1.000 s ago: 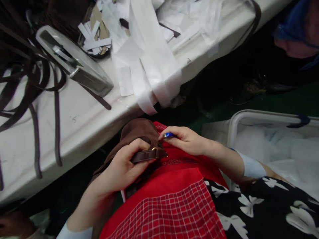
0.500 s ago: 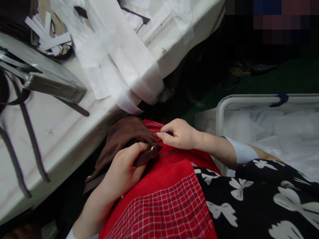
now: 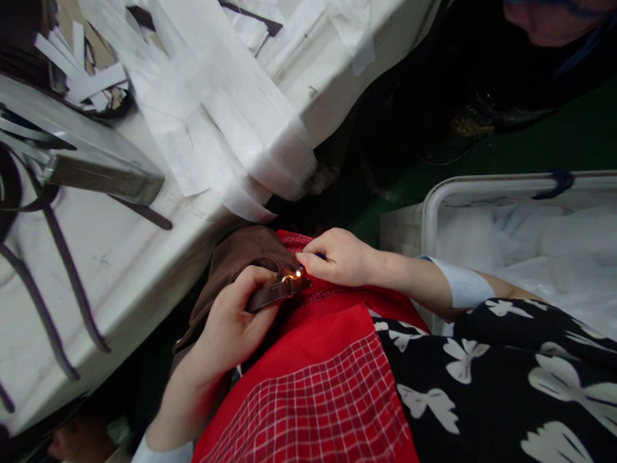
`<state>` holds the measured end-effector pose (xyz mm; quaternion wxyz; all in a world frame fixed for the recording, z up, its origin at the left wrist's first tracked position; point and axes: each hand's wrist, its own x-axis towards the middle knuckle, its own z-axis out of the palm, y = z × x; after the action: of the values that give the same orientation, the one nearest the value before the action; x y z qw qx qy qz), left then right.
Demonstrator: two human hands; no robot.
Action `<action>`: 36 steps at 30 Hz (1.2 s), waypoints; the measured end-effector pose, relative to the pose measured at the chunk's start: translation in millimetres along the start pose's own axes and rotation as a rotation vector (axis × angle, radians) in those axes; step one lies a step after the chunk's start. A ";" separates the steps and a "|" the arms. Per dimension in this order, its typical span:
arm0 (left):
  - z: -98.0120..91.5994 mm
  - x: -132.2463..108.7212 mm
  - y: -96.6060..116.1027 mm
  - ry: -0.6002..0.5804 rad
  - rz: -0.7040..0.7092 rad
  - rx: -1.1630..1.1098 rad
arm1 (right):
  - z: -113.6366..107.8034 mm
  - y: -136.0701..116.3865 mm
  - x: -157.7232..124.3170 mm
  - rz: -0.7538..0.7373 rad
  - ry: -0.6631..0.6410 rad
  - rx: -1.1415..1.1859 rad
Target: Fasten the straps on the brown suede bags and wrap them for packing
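My left hand (image 3: 243,305) is closed around the edge of a brown bag (image 3: 231,254) and its short leather strap (image 3: 272,296), near a small metal ring. The bag's soft body hangs beside my lap, between me and the table. Just right of it, my right hand (image 3: 340,257) is closed on a small lighter (image 3: 319,256), mostly hidden by the fingers, with only a bit of blue showing. A small bright flame (image 3: 298,274) glows at the strap's end by the ring.
On the white-covered table (image 3: 130,257) lie dark straps (image 3: 72,276), a metal block (image 3: 106,177), white wrapping sheets (image 3: 231,109) and paper strips (image 3: 96,83). A white bin (image 3: 429,212) holding plastic film stands at right. Another person's hand (image 3: 80,440) shows at lower left.
A flame now shows at the metal ring and strap end, where none was visible before. Both hands have shifted slightly left, and the left hand has tilted the strap a little.
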<state>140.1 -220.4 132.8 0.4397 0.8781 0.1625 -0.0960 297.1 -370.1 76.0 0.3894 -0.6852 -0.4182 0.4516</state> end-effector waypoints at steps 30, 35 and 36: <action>-7.9 -29.2 -13.1 0.557 -0.381 -0.610 | 29.1 -19.0 22.5 -0.433 0.262 0.205; -8.0 -45.3 -15.4 0.776 -0.298 -0.490 | 66.9 -35.9 59.8 -0.432 0.142 0.408; -11.9 -51.9 -17.4 0.771 -0.295 -0.443 | 72.4 -38.9 66.2 -0.414 0.089 0.439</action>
<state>85.8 -211.5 143.1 0.5059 0.7021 0.4537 0.2128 236.0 -284.1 71.2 0.6300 -0.5037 -0.4239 0.4119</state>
